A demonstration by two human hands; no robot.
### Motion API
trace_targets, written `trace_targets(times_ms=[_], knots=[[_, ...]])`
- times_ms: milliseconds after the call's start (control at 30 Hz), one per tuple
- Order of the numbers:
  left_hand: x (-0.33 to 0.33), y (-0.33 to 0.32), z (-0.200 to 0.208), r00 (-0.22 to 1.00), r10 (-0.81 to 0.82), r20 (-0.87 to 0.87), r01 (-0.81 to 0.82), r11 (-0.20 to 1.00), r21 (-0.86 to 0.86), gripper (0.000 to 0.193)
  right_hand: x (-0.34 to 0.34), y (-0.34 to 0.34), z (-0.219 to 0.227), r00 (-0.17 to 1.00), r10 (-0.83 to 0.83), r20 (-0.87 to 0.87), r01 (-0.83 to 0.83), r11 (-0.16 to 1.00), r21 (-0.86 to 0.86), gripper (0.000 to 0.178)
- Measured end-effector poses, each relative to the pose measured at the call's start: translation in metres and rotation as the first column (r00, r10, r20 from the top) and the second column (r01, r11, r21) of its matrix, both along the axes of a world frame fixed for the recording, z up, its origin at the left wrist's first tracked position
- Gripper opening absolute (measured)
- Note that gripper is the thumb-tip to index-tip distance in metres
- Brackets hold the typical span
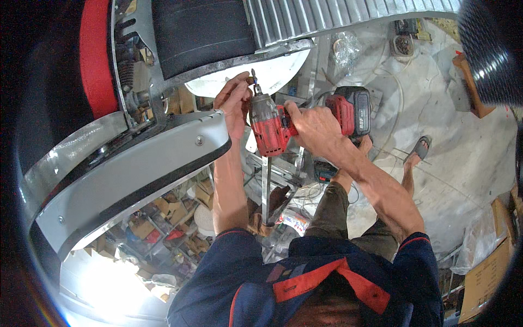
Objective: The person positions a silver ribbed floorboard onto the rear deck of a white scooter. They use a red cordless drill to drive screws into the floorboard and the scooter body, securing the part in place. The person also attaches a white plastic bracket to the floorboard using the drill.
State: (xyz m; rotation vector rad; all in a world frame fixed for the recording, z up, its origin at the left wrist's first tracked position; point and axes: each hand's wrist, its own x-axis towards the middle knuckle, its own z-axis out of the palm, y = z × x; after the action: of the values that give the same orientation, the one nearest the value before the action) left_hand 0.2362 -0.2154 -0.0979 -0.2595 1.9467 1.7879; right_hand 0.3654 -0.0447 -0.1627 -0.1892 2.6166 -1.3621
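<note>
My right hand (pixel 318 128) is wrapped round the grip of a red cordless driver (pixel 268 131), whose black battery (pixel 360 111) points to the right. A thin bit (pixel 254 78) stands up from the driver's chuck, its tip just below the dark lower edge of the assembly above. My left hand (pixel 235 101) is beside the chuck, with finger and thumb closed near the bit. Whatever lies between those fingers is too small to make out. Behind the bit is a white curved panel (pixel 283 71).
Overhead are a black sheet (pixel 201 32) and ribbed metal slats (pixel 348 19). A silver housing (pixel 136 163) slants across the left. Below stand a metal ladder (pixel 266 188) and shelves of boxes (pixel 163 218). Cardboard (pixel 485 286) lies at lower right; a black ribbed tube (pixel 493 54) hangs upper right.
</note>
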Motion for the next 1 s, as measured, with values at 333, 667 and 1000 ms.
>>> trace_targets(times_ms=[333, 667, 1000], knots=[[-0.013, 0.009, 0.000, 0.998, -0.054, -0.035, 0.048, 0.985, -0.165, 0.036, -0.015, -0.004, -0.006, 0.998, -0.013, -0.062, 0.015, 0.999, 0.037, 0.058], [-0.022, 0.007, -0.008, 1.000, -0.019, -0.009, 0.018, 0.996, -0.086, 0.030, -0.020, -0.001, -0.009, 0.999, -0.021, -0.048, 0.022, 1.000, 0.022, 0.055], [-0.023, 0.007, -0.007, 1.000, -0.027, 0.008, 0.027, 0.993, -0.115, 0.028, -0.019, -0.015, -0.015, 0.993, -0.097, -0.066, 0.095, 0.995, -0.044, 0.043]])
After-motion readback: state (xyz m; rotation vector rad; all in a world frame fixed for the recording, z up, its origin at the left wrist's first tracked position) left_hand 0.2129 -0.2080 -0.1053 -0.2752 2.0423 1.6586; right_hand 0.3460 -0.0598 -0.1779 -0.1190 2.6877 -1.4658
